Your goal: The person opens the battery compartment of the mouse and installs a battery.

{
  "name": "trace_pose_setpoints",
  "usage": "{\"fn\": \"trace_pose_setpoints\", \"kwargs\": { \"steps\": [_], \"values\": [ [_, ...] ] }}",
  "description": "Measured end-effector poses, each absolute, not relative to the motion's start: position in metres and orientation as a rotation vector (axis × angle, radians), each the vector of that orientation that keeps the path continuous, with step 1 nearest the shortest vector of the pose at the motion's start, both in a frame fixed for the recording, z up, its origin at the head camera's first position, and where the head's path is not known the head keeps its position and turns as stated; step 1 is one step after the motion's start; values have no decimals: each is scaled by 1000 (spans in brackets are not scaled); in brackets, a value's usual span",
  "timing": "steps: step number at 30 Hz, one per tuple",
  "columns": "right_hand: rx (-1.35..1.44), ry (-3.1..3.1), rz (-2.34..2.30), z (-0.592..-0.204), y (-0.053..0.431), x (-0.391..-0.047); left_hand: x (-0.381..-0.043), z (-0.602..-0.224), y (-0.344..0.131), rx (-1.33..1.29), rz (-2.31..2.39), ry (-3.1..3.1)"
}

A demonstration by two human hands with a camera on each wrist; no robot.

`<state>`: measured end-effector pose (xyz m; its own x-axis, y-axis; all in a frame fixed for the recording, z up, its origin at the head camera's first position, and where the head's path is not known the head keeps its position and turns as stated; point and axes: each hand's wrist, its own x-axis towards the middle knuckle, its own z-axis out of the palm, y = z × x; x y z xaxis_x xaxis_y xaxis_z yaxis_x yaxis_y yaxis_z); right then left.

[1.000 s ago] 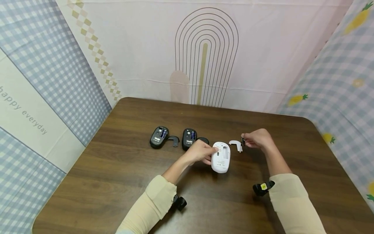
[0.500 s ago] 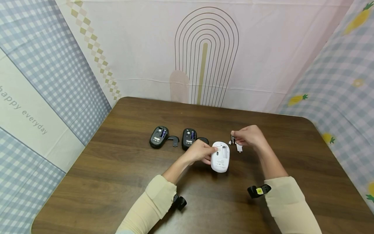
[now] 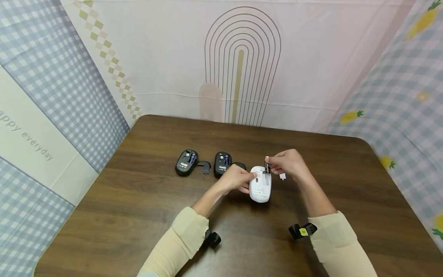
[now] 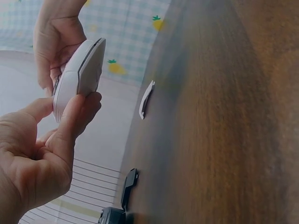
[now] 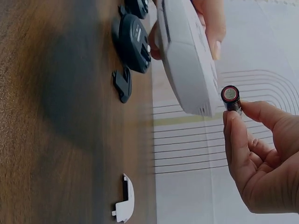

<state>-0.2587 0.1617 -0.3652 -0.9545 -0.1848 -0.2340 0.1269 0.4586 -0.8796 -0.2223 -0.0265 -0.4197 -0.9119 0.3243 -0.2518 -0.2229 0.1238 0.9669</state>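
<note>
My left hand [image 3: 235,179] pinches a white computer mouse [image 3: 260,190] by its left side, thumb on the underside, which faces up with its battery slot uncovered. In the left wrist view the mouse [image 4: 79,74] is seen edge-on, raised off the table. My right hand [image 3: 288,163] pinches a dark battery [image 3: 267,166] between thumb and fingers, its lower end right at the slot in the head view. The right wrist view shows the battery [image 5: 231,98] end-on, beside the mouse [image 5: 187,60]. The white battery cover [image 5: 125,200] lies on the table, partly hidden by my right hand in the head view.
Two black mice lie upside down on the table: one [image 3: 187,163] at the left and one [image 3: 222,163] behind my left hand, each with batteries in its slot. A black cover [image 3: 204,166] lies between them; another black cover [image 3: 239,166] is partly hidden.
My right hand has moved left with the battery, from beyond the white cover to the mouse's slot. The left hand holds the mouse almost still.
</note>
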Motion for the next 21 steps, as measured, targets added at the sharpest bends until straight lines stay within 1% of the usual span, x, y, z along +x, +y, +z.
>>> {"fn": "trace_pose_setpoints", "kwargs": {
  "steps": [15, 21],
  "values": [
    [-10, 2472, -1525, -372, 154, -251, -225, -420, -28, 89, 1846, 2013],
    [-41, 2587, -1460, -376, 153, -247, -225, -422, -30, 71, 1859, 2013]
  ]
}}
